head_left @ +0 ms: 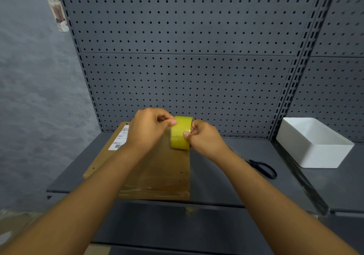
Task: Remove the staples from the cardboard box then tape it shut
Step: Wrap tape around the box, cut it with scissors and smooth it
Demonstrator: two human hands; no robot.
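A flat brown cardboard box [161,172] lies on the grey shelf, with a white barcode label at its far left corner and a strip of clear tape across its near end. Above the box's far right part I hold a yellowish roll of tape [180,132] upright. My right hand [204,138] grips the roll from the right, thumb on its outer face. My left hand [149,128] has its fingers curled, and its thumb and fingertips pinch at the roll's upper left edge.
Black-handled scissors [264,169] lie on the shelf right of the box. A white rectangular bin [313,142] stands at the far right. A grey pegboard [187,58] rises behind the shelf. The shelf's front edge [177,203] runs just below the box.
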